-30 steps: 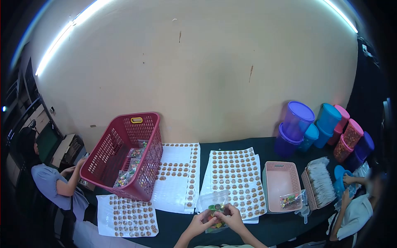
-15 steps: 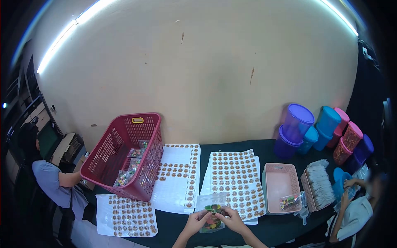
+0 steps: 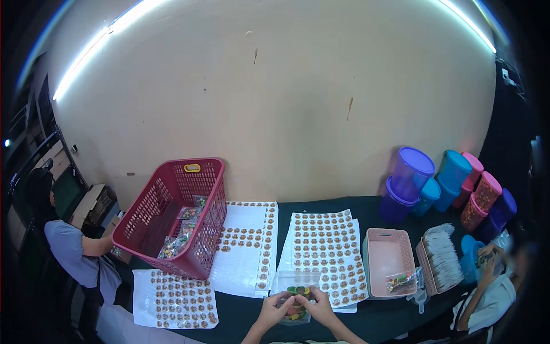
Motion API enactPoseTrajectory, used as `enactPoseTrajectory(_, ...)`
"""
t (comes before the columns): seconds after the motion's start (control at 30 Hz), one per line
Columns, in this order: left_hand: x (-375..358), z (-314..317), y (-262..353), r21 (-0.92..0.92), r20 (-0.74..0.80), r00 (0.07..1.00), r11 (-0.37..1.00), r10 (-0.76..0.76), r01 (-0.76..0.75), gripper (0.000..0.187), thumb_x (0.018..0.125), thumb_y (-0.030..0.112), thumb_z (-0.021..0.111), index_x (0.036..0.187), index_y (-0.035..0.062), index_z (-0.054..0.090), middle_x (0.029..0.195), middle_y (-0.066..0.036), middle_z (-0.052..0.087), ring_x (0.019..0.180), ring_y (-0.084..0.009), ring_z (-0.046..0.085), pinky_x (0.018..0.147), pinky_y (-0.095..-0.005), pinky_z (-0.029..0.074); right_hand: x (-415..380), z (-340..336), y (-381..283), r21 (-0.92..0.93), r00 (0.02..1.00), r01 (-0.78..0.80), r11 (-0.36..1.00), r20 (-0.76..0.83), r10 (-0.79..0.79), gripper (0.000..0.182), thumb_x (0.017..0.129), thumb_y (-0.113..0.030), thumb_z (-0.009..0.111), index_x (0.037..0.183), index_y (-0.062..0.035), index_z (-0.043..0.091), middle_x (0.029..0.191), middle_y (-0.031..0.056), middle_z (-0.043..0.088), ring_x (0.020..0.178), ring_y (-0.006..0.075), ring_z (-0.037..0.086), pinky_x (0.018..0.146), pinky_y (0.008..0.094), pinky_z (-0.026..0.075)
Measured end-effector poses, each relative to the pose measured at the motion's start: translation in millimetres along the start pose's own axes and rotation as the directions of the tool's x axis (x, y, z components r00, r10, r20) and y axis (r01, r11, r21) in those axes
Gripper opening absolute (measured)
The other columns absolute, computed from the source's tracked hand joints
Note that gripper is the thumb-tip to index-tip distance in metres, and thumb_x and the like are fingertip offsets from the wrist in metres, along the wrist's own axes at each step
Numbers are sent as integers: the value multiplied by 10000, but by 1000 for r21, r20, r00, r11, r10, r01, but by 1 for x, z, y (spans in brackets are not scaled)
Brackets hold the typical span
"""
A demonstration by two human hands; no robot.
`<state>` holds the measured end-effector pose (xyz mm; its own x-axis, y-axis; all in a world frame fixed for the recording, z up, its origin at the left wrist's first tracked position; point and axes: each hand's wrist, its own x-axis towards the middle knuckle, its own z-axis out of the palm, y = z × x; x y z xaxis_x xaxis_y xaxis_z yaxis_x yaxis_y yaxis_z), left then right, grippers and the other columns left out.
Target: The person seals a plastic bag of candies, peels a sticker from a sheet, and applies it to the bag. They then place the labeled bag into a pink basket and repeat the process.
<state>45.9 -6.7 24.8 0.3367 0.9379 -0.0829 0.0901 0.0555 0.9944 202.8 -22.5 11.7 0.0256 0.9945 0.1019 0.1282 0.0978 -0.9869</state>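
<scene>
A clear plastic bag (image 3: 295,316) of colourful small pieces, green, yellow and red, is held upright at the front edge of the table. My left hand (image 3: 277,308) grips its left side, fingers closed. From the right, my right hand (image 3: 318,306) holds the same bag, the two thumbs nearly meeting across its front. What the pieces are I cannot make out. Just behind the bag lie sheets of round brown stickers (image 3: 326,258), with more sticker sheets (image 3: 243,246) to the left.
A maroon basket (image 3: 213,241) with several filled bags stands left. Right are a pink tray (image 3: 389,252) holding one bag, a scoop (image 3: 420,297), a basket of clear bags (image 3: 442,261) and lidded tubs (image 3: 413,163). One person (image 3: 80,246) is left, another (image 3: 487,298) right.
My hands stay on the bag, with the thumbs shifted closer together across it. The person at the right has raised their hands, now holding a bag. The view has tilted slightly.
</scene>
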Motion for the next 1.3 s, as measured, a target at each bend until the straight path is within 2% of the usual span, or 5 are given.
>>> enactPoseTrajectory(0.47,0,-2,-2,-63,-101,995,998,-22,16,301,845,228,546,1009,-24,563,808,-86,616,629,-91,592,433,-187,474,-1,-4,-4,246,975,-177,953,176,135,277,822,-220,603,958,2,511,796,-15,519,703,44,467,615,190,383)
enactPoseTrajectory(0.73,13,-14,-1,-217,-236,950,941,207,-259,250,885,171,491,1015,-35,549,859,-73,610,788,-126,577,761,-253,459,-5,2,5,36,972,-55,998,232,45,378,764,-255,657,1010,-1,524,759,28,547,656,77,498,593,221,418)
enactPoseTrajectory(1.1,13,-25,7,-287,-381,920,934,94,-214,166,863,109,511,836,-35,588,759,-86,618,693,-134,599,655,-247,483,-1,3,-1,-68,965,53,996,261,-33,471,708,-270,704,1041,-3,505,833,75,558,704,136,539,639,255,441)
enactPoseTrajectory(1.2,11,-35,13,-105,-301,948,985,102,-140,126,832,94,546,845,-19,599,695,-55,617,664,-112,596,644,-223,473,4,-4,-21,-63,988,152,986,47,-149,494,681,-244,728,1056,-14,503,850,73,555,712,126,532,625,257,437)
enactPoseTrajectory(1.3,9,-35,10,158,-125,992,987,29,-9,128,830,87,540,876,-6,615,709,-44,617,640,-99,588,576,-207,470,10,-12,-33,-149,982,165,975,114,-149,463,695,-228,716,1052,-17,510,823,64,560,675,122,533,599,255,436)
